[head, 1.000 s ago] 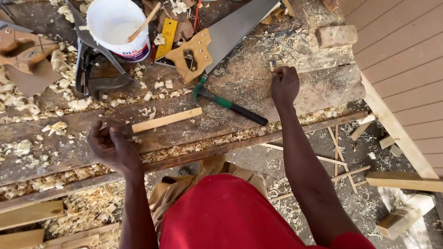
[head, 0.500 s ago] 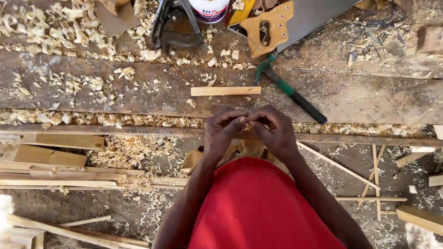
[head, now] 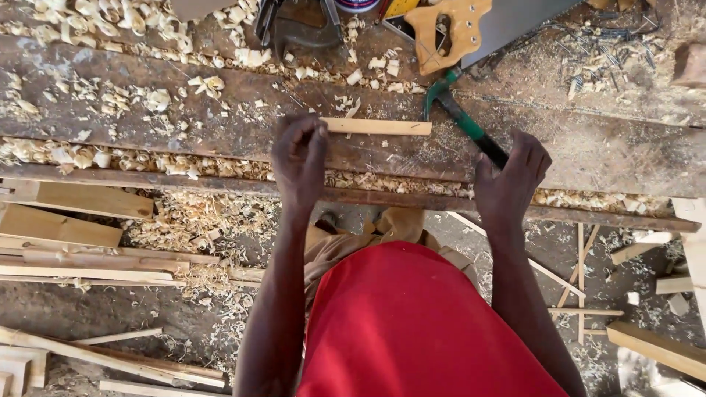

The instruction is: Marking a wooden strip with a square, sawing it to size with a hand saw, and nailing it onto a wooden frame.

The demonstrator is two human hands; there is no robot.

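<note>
1. Lying flat along the desk [head: 588,147], mid-scene and just beyond the near edge: a short wooden strip [head: 382,126], pale and square-edged.
2. Left hand [head: 298,158] at the strip's left end, fingers [head: 312,132] bunched and apparently pinching that end, though hard to confirm with the knuckles covering the contact.
3. Right hand [head: 511,176] to the right, fingers curled down and clenched over the dark grip of a hammer [head: 463,121]; green shaft slanting away to the far left, head just beside the strip's right end.
4. Handling of the strip, as a judgement: light, stiff and dry, easy to lift with two fingers. Thin enough to snap or split under a hard blow, and prone to skate on loose shavings. Best taken at one end or pinched across the narrow faces, well away from the hammer's head.
5. Handling of the hammer, as a judgement: head-heavy and rigid. Safest held low on the grip, exactly where the fingers sit.
6. Containers: only the bottom of a white bucket [head: 358,6] at the far edge, contents out of sight.
7. Loose on the desk: curled wood shavings [head: 154,99] thick on the left and along the gap between boards, and scattered nails [head: 603,51] at far right.
8. Also on the far side: a handsaw [head: 452,29] with a wooden handle, just beyond the hammer head, and a dark metal tool [head: 294,26] left of the bucket.
9. Below the desk on the left: stacked offcut planks [head: 73,198] on the floor.
</note>
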